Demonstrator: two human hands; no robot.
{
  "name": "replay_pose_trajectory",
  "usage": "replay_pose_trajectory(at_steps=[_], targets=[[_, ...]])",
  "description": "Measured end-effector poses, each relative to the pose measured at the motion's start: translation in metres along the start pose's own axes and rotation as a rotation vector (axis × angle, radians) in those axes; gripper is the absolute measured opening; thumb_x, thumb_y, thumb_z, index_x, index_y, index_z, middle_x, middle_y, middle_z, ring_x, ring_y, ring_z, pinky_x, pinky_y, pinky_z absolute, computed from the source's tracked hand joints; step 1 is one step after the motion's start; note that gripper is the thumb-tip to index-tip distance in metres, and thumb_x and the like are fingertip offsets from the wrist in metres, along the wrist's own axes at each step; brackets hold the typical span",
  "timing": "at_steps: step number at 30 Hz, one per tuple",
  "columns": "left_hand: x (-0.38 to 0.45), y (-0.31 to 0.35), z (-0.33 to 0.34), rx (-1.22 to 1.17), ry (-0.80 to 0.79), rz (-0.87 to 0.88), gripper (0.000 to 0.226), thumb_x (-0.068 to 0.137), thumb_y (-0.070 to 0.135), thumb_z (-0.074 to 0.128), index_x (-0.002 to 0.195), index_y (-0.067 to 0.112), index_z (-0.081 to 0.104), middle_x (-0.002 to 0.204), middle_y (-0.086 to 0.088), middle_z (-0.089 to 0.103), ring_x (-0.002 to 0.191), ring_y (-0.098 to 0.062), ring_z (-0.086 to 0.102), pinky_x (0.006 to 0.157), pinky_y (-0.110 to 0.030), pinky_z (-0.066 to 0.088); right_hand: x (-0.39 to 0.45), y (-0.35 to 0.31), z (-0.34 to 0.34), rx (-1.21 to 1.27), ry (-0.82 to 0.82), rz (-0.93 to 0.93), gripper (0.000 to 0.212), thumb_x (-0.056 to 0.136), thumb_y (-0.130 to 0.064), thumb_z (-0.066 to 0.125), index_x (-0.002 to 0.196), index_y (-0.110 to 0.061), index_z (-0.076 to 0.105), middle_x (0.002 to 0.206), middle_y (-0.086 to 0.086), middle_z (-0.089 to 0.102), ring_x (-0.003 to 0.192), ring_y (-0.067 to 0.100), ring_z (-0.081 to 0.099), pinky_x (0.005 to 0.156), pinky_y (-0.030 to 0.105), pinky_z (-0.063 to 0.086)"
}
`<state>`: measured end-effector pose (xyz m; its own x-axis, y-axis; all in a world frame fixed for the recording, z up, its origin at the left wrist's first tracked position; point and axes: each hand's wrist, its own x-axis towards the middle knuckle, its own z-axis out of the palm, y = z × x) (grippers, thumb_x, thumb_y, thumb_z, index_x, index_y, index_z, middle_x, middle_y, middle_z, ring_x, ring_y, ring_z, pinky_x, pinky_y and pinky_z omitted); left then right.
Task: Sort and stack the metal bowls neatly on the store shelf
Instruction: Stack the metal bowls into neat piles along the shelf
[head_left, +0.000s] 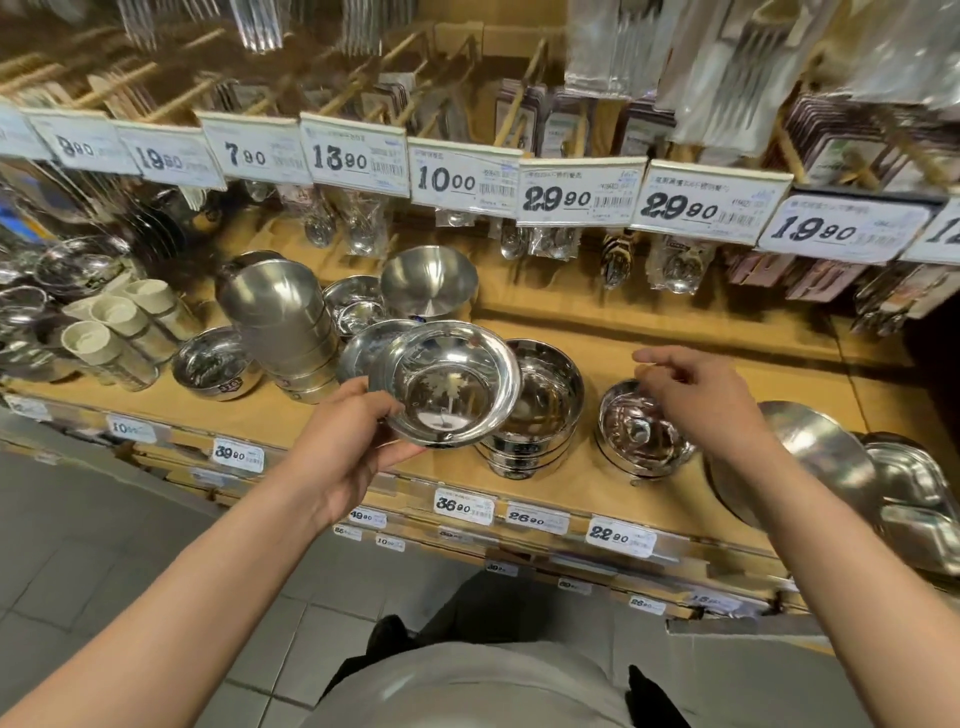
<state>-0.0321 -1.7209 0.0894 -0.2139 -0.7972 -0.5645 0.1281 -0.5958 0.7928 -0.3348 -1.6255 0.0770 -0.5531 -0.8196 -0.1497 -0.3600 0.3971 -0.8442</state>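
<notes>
Left hand (349, 446), centre frame: fingers curled round the rim of a shallow, wide-rimmed polished steel bowl (445, 384), held clear above the wooden store shelf (613, 499). Right hand (696, 395), right of centre: loosely spread, holding nothing, hovering over a small shiny steel bowl stack (641, 434) (contact cannot be confirmed). A deeper steel bowl stack (540, 410) sits between them. Bare shelf lies beyond the right hand. Grey tiled floor (104, 561) at lower left.

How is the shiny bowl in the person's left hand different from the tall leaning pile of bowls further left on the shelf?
The held bowl is single, shallow and wide-rimmed, lifted off the shelf by the left hand. The leaning pile is many deeper bowls nested together, tilted and resting on the wooden shelf. Both are polished metal.
</notes>
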Motion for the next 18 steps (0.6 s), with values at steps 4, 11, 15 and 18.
replay_pose_trajectory(at_steps=[4, 11, 15, 18], targets=[[0.003, 0.016, -0.004, -0.002, -0.075, -0.013, 0.035, 0.091, -0.010, 0.050, 0.123, 0.004, 0.056, 0.107, -0.020, 0.077, 0.086, -0.027, 0.078, 0.058, -0.034, 0.063, -0.023, -0.029, 0.030, 0.155, -0.144, 0.042, 0.016, 0.098, -0.022, 0.063, 0.101, -0.034, 0.074, 0.093, 0.005, 0.078, 0.072, 0.010, 0.070, 0.059, 0.020, 0.050], [0.006, 0.036, -0.034, 0.020, -0.103, 0.027, 0.028, 0.091, -0.010, 0.048, 0.115, 0.000, 0.059, 0.086, -0.012, 0.079, 0.082, -0.026, 0.077, 0.072, -0.044, 0.063, -0.047, -0.075, 0.092, 0.445, -0.319, 0.173, 0.020, 0.097, -0.029, 0.067, 0.117, -0.029, 0.067, 0.114, 0.012, 0.071, 0.082, 0.017, 0.076, 0.073, 0.032, 0.063], [0.019, 0.060, -0.078, 0.023, -0.134, 0.060, 0.029, 0.093, -0.007, 0.051, 0.118, 0.002, 0.061, 0.100, -0.015, 0.079, 0.091, -0.027, 0.077, 0.076, -0.043, 0.063, -0.051, -0.107, 0.141, 0.559, -0.290, 0.198, 0.038, 0.094, -0.028, 0.070, 0.130, -0.023, 0.061, 0.105, 0.007, 0.071, 0.076, 0.011, 0.075, 0.077, 0.035, 0.063], [0.037, 0.077, -0.107, 0.032, -0.166, 0.047, 0.024, 0.097, -0.001, 0.055, 0.119, 0.005, 0.060, 0.105, -0.016, 0.078, 0.097, -0.028, 0.076, 0.068, -0.032, 0.065, -0.051, -0.133, 0.178, 0.700, -0.239, 0.237, 0.030, 0.098, -0.017, 0.064, 0.128, -0.012, 0.063, 0.099, 0.014, 0.074, 0.081, 0.018, 0.074, 0.076, 0.035, 0.065]])
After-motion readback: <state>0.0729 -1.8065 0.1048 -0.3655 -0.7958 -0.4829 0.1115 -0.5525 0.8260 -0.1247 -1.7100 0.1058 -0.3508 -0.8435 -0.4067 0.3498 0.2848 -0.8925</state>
